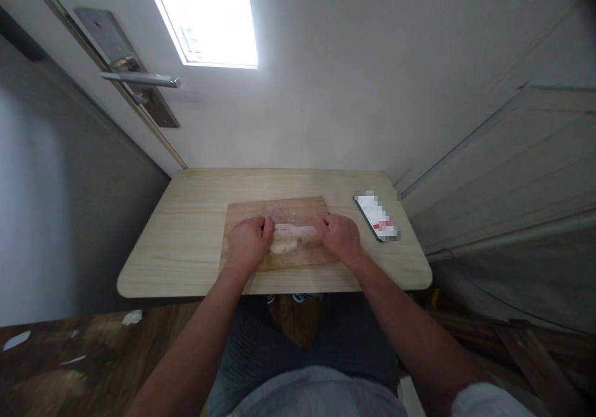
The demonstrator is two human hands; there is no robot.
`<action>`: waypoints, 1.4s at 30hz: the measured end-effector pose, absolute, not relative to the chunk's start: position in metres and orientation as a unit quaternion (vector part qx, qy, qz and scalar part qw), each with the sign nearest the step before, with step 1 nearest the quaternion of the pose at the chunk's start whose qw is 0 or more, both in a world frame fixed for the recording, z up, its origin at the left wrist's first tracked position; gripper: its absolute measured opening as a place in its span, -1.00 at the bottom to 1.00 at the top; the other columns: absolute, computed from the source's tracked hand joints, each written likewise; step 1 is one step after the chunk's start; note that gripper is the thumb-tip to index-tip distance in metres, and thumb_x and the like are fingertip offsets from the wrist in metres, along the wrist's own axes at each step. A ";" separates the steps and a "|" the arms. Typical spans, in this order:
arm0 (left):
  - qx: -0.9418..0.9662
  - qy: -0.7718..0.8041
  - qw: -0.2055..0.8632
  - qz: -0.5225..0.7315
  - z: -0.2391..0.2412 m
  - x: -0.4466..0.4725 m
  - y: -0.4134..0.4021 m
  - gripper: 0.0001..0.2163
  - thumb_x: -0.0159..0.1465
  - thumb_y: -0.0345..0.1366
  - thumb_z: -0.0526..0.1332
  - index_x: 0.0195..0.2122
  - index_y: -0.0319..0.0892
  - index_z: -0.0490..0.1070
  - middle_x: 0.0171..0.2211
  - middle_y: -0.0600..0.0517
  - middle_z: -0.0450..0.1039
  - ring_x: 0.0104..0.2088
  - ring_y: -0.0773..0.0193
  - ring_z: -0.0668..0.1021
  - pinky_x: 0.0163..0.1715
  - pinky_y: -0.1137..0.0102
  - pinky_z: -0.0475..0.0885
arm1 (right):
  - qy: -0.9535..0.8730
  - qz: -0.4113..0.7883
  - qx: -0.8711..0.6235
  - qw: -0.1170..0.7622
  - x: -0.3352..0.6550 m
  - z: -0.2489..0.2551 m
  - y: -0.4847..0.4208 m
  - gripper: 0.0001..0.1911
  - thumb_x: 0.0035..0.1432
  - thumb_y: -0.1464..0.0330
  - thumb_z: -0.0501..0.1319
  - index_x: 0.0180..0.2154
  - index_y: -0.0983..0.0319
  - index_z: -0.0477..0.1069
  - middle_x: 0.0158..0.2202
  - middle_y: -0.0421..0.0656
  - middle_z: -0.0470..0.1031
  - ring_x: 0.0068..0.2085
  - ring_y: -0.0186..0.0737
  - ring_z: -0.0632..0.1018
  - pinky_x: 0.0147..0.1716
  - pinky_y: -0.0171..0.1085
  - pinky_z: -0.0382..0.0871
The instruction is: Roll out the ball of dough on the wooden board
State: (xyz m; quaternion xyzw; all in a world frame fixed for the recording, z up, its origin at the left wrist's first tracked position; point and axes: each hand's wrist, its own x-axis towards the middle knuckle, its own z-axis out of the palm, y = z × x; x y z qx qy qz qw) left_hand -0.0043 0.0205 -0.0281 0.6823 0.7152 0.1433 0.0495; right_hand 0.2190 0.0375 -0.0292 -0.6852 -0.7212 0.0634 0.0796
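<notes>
Here's the pale wooden surface (179, 224), pushed up close to a white door (326, 94) with a metal handle (146, 80) at upper left and a bright window pane (214, 13) above. Over on the right lies a phone (376, 217), slanted, its screen blurred out, just beyond the right hand (341, 236) and clear of the wooden board (279, 208). Down at lower left, white scraps (133, 318) dot the floor (158, 336). Nothing stands between the hands and the board!

And centre stage: a pale bar (294, 231) lies crosswise over that board, with a lump of dough (284, 246) right up against its near side. The left hand (249, 240) has its fingers curled tight about the left end; the right hand's fingers are closed around the other. Both fists hide the tips, so how far the bar reaches inside, I can't tell.
</notes>
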 end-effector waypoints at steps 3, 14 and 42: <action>0.690 0.704 0.022 0.167 -0.029 -0.004 0.011 -0.51 0.44 -0.10 -0.06 -0.46 -0.16 0.55 -0.40 -0.09 0.61 -0.35 0.16 0.56 -0.34 0.30 0.24 | -0.732 0.056 -0.669 0.117 0.222 -0.032 0.029 -0.51 0.40 0.20 0.05 -0.45 0.21 0.60 -0.36 -0.06 0.65 -0.39 -0.23 0.53 -0.39 -0.25 0.05; 0.696 0.698 0.012 0.168 -0.036 -0.004 0.000 -0.53 0.45 -0.12 -0.06 -0.44 -0.16 0.54 -0.42 -0.10 0.60 -0.37 0.15 0.56 -0.34 0.29 0.28 | -0.733 0.043 -0.660 0.160 0.220 -0.045 0.021 -0.58 0.35 0.31 0.09 -0.52 0.23 0.52 -0.41 -0.10 0.61 -0.39 -0.28 0.50 -0.37 -0.24 0.03; 0.720 0.683 0.043 0.117 -0.026 -0.011 0.039 -0.64 0.45 -0.18 -0.04 0.09 -0.09 0.47 0.17 -0.14 0.46 0.16 -0.06 0.45 0.16 0.02 0.28 | -0.702 0.041 -0.691 0.168 0.214 -0.040 0.047 -0.73 0.37 0.26 0.09 -0.08 0.15 0.54 -0.06 0.00 0.53 -0.02 0.00 0.44 -0.14 -0.15 0.23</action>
